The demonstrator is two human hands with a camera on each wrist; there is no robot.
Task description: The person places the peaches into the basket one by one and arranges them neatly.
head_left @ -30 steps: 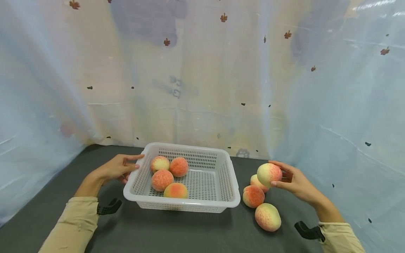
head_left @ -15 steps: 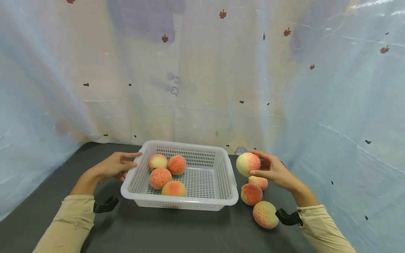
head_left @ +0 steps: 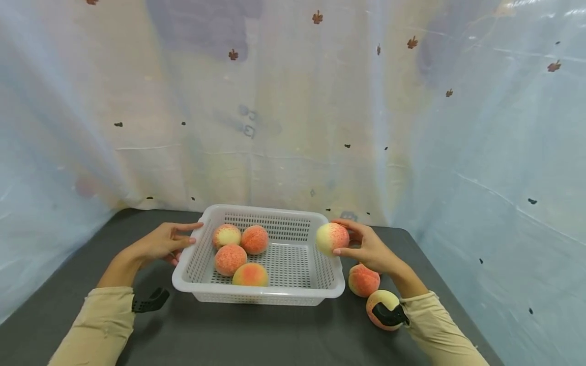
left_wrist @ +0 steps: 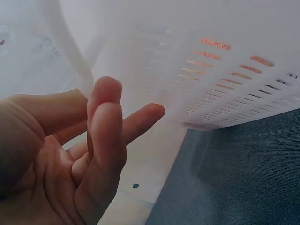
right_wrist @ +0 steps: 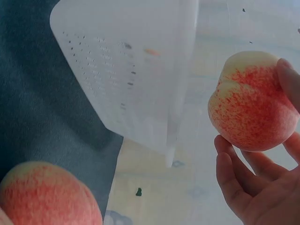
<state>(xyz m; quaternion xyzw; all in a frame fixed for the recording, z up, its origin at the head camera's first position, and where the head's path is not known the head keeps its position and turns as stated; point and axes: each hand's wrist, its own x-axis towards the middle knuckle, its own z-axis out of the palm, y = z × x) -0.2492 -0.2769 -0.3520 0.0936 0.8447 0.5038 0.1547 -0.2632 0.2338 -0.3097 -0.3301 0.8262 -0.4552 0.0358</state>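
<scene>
A white slotted basket (head_left: 336, 284) stands on the dark table and holds several peaches (head_left: 230, 259). My right hand (head_left: 361, 244) grips a yellow-red peach (head_left: 331, 238) over the basket's right rim; the right wrist view shows the same peach (right_wrist: 251, 103) in the curled fingers (right_wrist: 234, 173) beside the basket wall (right_wrist: 136, 70). My left hand (head_left: 171, 241) rests with straight fingers against the basket's left rim; in the left wrist view its fingers (left_wrist: 105, 126) lie by the basket wall (left_wrist: 225, 70). Two loose peaches, one (head_left: 362, 280) and another (head_left: 380, 301), lie right of the basket.
A pale translucent curtain (head_left: 274, 112) with small leaf prints closes off the back and both sides. The dark table (head_left: 256, 330) runs toward me in front of the basket. Black wrist mounts (head_left: 148, 301) sit on my sleeves. A peach (right_wrist: 49, 197) shows low in the right wrist view.
My right hand has carried its peach leftward from over the loose peaches to the basket's right rim. The left hand has stayed at the left rim.
</scene>
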